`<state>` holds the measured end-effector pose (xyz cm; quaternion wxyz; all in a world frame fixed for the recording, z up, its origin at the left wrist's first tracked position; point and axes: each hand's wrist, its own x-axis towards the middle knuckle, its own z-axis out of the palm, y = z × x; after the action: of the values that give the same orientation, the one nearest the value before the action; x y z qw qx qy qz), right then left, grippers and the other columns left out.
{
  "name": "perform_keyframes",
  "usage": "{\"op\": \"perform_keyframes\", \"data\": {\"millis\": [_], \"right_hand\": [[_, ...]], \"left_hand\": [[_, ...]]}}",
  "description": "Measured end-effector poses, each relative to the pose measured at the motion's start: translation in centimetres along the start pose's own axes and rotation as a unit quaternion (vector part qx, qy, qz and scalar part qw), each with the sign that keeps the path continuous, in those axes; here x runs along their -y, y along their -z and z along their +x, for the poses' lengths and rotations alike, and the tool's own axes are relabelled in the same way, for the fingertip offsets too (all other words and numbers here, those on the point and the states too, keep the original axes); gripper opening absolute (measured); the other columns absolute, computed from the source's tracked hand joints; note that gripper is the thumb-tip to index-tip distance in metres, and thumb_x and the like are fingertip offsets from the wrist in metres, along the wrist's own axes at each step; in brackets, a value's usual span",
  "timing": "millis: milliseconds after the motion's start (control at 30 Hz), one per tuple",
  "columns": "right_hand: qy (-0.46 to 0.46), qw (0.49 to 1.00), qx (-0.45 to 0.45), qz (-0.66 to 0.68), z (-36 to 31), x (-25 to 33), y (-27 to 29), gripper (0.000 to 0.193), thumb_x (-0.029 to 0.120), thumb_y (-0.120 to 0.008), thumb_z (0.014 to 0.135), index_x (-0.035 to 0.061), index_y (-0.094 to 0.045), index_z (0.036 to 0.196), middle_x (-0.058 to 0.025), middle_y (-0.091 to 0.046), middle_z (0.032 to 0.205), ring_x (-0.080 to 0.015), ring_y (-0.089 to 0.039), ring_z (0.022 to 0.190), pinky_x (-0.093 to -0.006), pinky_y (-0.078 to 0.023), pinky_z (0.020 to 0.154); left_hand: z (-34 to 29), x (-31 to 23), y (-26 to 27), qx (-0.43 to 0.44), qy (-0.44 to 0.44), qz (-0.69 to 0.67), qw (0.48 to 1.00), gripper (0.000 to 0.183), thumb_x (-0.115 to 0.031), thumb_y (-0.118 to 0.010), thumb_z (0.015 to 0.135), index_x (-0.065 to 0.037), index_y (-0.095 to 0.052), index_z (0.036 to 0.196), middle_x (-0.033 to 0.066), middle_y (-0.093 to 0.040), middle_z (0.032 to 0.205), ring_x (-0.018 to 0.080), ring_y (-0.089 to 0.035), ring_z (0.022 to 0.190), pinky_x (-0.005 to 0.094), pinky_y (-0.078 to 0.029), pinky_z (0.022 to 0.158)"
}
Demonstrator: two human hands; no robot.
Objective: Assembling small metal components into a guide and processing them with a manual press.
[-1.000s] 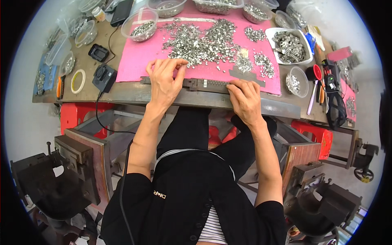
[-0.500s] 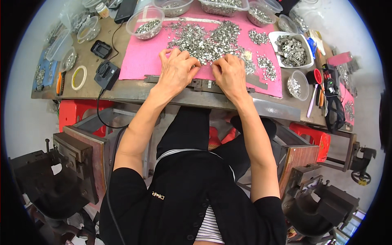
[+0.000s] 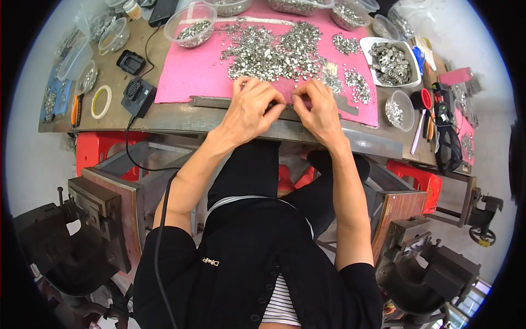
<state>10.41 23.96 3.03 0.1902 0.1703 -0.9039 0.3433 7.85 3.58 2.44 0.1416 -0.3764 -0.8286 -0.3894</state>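
Note:
My left hand [image 3: 251, 111] is closed in a pinch over the front edge of the table, its fingertips above a dark metal bar [image 3: 211, 102]. Facing it, my right hand [image 3: 319, 114] is pinched too, with only a small gap between the two. Whatever the fingertips hold is too small to make out. The bar lies along the near edge of a pink mat [image 3: 183, 77], and my hands cover its middle. Just beyond them a heap of small shiny metal pieces [image 3: 274, 52] spreads over the mat.
A white tray [image 3: 364, 55] of metal parts and a clear round tub [image 3: 406, 123] stand at right, beside a red cup-shaped thing [image 3: 421, 100]. On the left are a black charger [image 3: 138, 97] with a cable, a tape roll [image 3: 101, 102] and a clear bowl [image 3: 170, 33].
Both hands have drawn back from the heap's near side to the metal bar, toward me. My left hand has also shifted right. The view has moved slightly.

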Motion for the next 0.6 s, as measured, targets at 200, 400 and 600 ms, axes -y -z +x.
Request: {"op": "perform_keyframes", "data": {"millis": [200,400,600], "right_hand": [[0.060,0.997,-0.008,-0.044,-1.9,0.6,-0.1,0.019,-0.001,-0.073,0.080,0.0047,-0.061,0.094,-0.0070,-0.061,0.090,-0.0272,-0.059,0.086,-0.0383,-0.042,0.080],[0.099,0.991,-0.014,-0.091,-2.4,0.8,-0.4,0.018,0.004,-0.073,0.081,0.0054,-0.062,0.096,-0.0078,-0.059,0.097,-0.0278,-0.059,0.093,-0.0410,-0.043,0.086],[0.135,0.983,-0.050,-0.114,-2.7,0.8,-0.6,0.020,0.001,-0.073,0.080,0.0055,-0.064,0.097,-0.0070,-0.063,0.097,-0.0264,-0.060,0.087,-0.0396,-0.044,0.080]], "left_hand": [[-0.1,-0.4,-1.0,-0.012,-0.011,0.025,1.000,0.013,-0.012,-0.075,0.083,-0.009,-0.069,0.094,0.0036,-0.064,0.093,0.0230,-0.059,0.095,0.0424,-0.035,0.100],[-0.4,0.1,-0.6,-0.006,-0.021,-0.006,1.000,0.012,-0.009,-0.073,0.084,-0.007,-0.069,0.095,0.0063,-0.064,0.093,0.0254,-0.060,0.095,0.0432,-0.037,0.099],[-0.7,0.0,-1.1,-0.024,-0.011,-0.032,0.999,0.013,-0.006,-0.072,0.085,-0.006,-0.070,0.098,0.0081,-0.066,0.096,0.0265,-0.061,0.096,0.0450,-0.038,0.102]]}}
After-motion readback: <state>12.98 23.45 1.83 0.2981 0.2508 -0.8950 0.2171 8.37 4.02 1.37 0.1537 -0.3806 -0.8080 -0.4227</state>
